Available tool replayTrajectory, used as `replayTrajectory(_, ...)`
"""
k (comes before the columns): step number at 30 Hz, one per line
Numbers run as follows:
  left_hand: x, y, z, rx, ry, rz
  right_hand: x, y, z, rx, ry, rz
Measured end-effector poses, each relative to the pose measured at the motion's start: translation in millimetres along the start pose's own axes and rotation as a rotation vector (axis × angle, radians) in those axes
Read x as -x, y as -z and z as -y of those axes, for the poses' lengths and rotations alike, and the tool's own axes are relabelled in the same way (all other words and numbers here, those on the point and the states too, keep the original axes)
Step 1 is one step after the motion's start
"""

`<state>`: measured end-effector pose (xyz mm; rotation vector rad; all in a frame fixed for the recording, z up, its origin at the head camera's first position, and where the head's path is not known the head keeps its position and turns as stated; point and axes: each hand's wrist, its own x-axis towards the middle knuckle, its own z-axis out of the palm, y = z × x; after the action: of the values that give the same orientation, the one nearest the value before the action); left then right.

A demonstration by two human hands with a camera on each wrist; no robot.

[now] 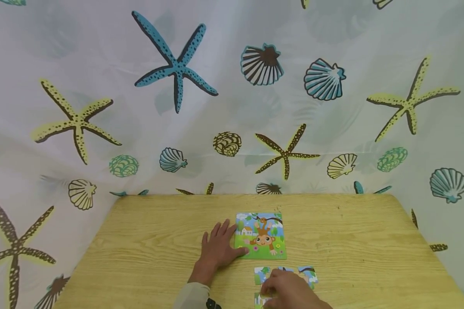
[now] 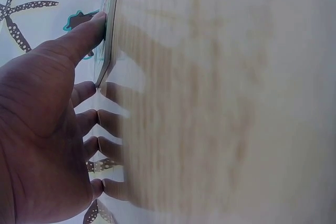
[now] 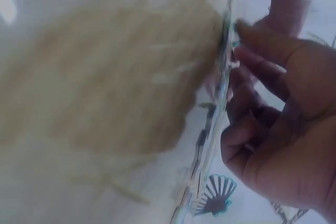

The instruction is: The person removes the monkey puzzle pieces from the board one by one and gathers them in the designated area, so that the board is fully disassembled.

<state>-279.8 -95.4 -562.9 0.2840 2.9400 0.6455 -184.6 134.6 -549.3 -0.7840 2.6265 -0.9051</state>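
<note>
A square picture board (image 1: 260,236) with a cartoon monkey hanging from a branch lies on the table. My left hand (image 1: 219,247) is spread at its left side. Its thumb rests on the board's lower left corner, and the other fingertips touch the tabletop in the left wrist view. Nearer to me lie several jigsaw puzzle pieces (image 1: 308,274) in similar colours. Over them is my right hand (image 1: 290,289), fingers bent and thumb reaching down to the pieces. In the right wrist view the fingertips (image 3: 242,31) meet the pieces' edge; whether they pinch one is hidden.
The wooden table (image 1: 355,240) extends to both sides of the board. A white curtain (image 1: 232,103) printed with starfish and shells hangs behind it and along both sides. The left forearm has a beige sleeve (image 1: 193,295) and a dark wristband (image 1: 212,304).
</note>
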Motion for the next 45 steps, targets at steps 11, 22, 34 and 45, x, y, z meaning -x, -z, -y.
replayTrajectory(11, -1.3, -2.6, 1.2, 0.007, 0.003, 0.013, -59.4, 45, -25, 0.156, -0.083, -0.219)
replayTrajectory(22, -1.2, -3.7, 1.4, 0.013, -0.01, 0.016, -96.6, 46, -47, 0.115, -0.055, -0.09)
replayTrajectory(34, 0.3, -2.2, 2.9, 0.034, 0.0, 0.018, -120.0, 49, -44, 0.054, -0.162, -0.011)
replayTrajectory(45, -2.1, -4.0, 4.1, 0.029, -0.013, 0.016, -121.3, 51, -47, 0.005, -0.207, -0.034)
